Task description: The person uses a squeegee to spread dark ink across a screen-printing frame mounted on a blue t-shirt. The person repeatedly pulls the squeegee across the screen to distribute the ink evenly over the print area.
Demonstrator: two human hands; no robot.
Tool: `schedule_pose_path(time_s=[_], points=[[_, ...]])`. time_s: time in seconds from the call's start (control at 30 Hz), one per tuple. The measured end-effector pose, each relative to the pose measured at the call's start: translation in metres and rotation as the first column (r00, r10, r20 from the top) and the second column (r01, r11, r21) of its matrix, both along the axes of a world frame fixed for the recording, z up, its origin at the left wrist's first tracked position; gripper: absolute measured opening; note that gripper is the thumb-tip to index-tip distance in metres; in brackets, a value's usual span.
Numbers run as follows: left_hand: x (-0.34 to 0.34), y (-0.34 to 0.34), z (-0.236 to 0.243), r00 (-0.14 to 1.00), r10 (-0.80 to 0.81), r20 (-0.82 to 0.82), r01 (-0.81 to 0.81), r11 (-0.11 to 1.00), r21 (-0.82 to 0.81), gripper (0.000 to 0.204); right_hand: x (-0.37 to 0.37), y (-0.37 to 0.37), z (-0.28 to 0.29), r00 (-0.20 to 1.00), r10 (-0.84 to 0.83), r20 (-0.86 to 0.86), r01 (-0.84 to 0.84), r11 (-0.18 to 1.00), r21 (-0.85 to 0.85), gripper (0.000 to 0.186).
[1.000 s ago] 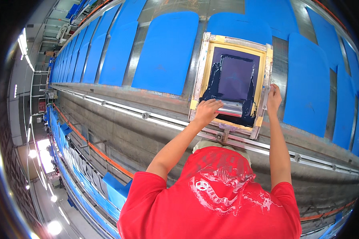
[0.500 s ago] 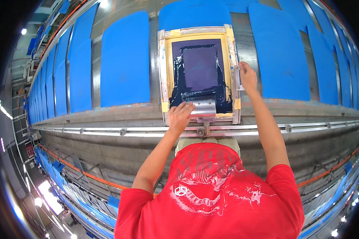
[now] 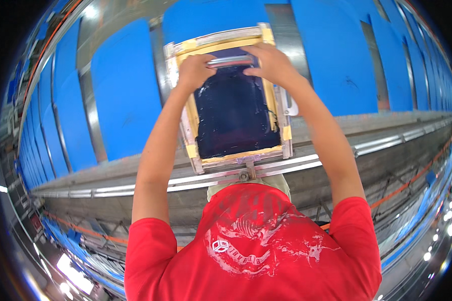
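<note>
- L hand (image 3: pixel 195 72): fingers curled in on L end of metal scraper (image 3: pixel 231 61), thumb on near side; looks like a firm hold, tho blurred.
- R hand (image 3: pixel 273 64): fingers & thumb well apart, scraper's R end btwn them; can't tell if they touch it.
- Scraper: lies crosswise inside frame (image 3: pixel 287 145), nr its far end, btwn the 2 hands; shiny, sl. tilted.
- Dark ink (image 3: pixel 236 115): covers most of the screen from scraper to nr end, glossy in spots; strip of purple screen (image 3: pixel 225 52) shows beyond scraper.
- Frame: pale, stained, yellow tape (image 3: pixel 191 151) on corners & inner edges; sits sl. askew, far end over a blue panel (image 3: pixel 216 20).
- Light-colored handle (image 3: pixel 292 107) on frame's R side, nr R forearm.
- Bracket (image 3: pixel 251 171) at mid nr edge of frame, by metal rail (image 3: pixel 301 163).
- More blue panels L & R, w/ bare metal tabletop (image 3: pixel 285 27) btwn.
- Person's red shirt (image 3: pixel 256 261) fills bottom.
</note>
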State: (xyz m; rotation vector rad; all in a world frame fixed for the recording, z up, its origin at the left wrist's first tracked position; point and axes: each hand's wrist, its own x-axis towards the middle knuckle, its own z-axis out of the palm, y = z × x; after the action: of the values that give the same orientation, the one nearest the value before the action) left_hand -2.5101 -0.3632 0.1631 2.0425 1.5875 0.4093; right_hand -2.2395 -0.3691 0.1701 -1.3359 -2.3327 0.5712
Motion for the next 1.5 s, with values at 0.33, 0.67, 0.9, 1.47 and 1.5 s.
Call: schedule_pose_path(time_s=[0.33,0.67,0.9,1.47,1.5], points=[[0.003,-0.108,-0.043,0.993,0.028,-0.118,-0.009,0.988,0.157,0.041,-0.025,-0.111,-0.06,0.987,-0.102,-0.127,0.095,0.994,-0.057,0.029],[0.0,-0.152,-0.033,0.995,0.085,0.049,-0.09,0.99,0.108,0.038,-0.023,-0.138,-0.056,0.979,-0.023,-0.202,0.028,0.999,0.023,0.029],[0.001,-0.008,-0.036,0.995,0.075,-0.071,-0.065,0.988,0.137,0.03,-0.033,0.002,-0.07,0.979,-0.158,-0.126,0.164,0.986,0.036,0.024],[0.003,-0.171,-0.034,1.0,-0.004,-0.011,0.007,0.966,0.26,0.024,-0.02,-0.171,-0.047,0.973,-0.068,-0.22,0.056,0.997,-0.06,0.031],[0.005,-0.152,-0.032,1.0,0.009,0.005,-0.01,0.955,0.295,0.022,-0.02,-0.148,-0.042,0.973,-0.067,-0.219,0.06,0.997,-0.037,0.031]])
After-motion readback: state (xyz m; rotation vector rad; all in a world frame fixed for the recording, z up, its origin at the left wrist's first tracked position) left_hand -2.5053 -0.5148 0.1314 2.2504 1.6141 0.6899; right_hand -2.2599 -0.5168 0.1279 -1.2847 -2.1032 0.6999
